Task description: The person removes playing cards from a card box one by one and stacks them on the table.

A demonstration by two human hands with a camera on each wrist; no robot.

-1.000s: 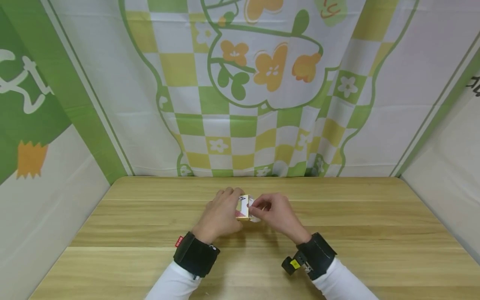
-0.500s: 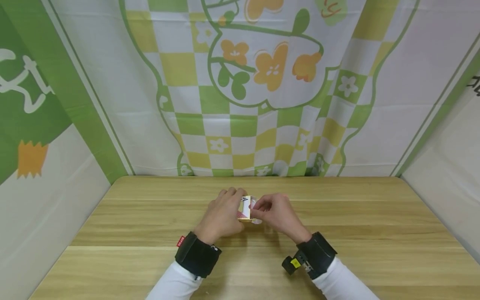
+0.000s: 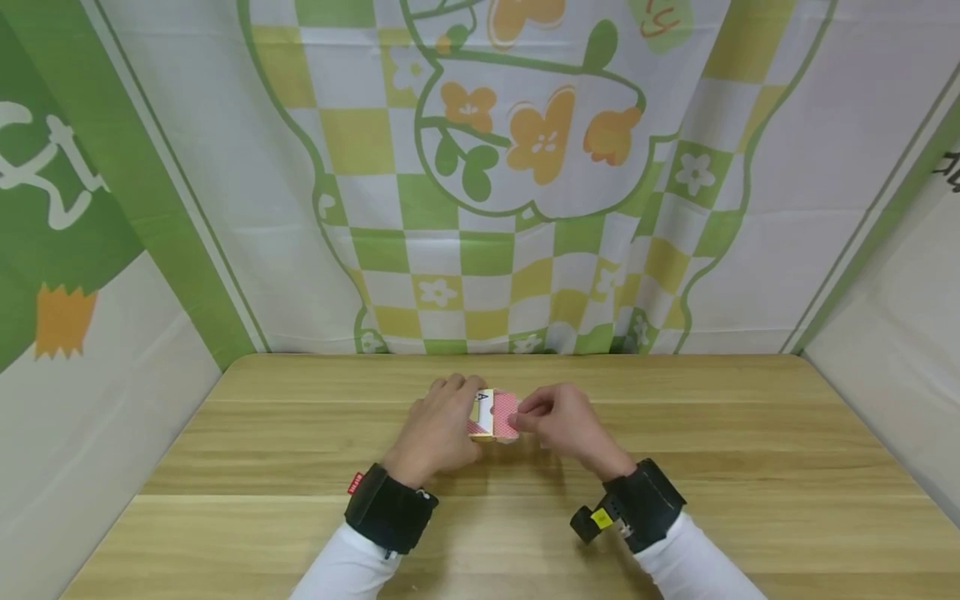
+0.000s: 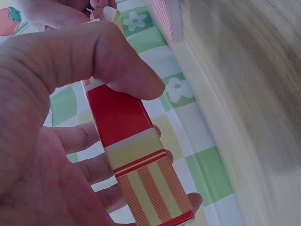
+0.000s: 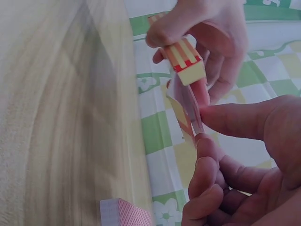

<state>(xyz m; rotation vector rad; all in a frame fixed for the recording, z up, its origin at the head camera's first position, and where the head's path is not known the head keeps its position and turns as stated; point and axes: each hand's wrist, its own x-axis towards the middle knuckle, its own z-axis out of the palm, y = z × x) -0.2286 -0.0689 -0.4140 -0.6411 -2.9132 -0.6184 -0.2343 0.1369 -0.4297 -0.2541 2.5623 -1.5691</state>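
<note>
My left hand [image 3: 435, 429] grips a playing-card box [image 3: 483, 414] above the table's middle, with the thumb along its narrow red, cream and striped side [image 4: 124, 117]. An "A" shows on the box's face. From its open right end stick out playing cards [image 3: 506, 412] with pink-red patterned backs. Thumb and index finger of my right hand [image 3: 566, 425] pinch the outer edge of these cards, as the right wrist view shows. Below the hands in that view is a separate stack of cards [image 5: 124, 214] with white edges and a red patterned back, mostly hidden in the head view.
The wooden table [image 3: 262, 467] spreads out around both hands. Behind it hangs a green, yellow and white checked curtain [image 3: 480, 250]. Similar cloth panels close off the left and right sides. A black band with a small camera [image 3: 588, 525] sits on the right wrist.
My right hand has moved a little to the right, and the red-backed cards now stick out of the box's end. The left hand with the box has shifted slightly left.
</note>
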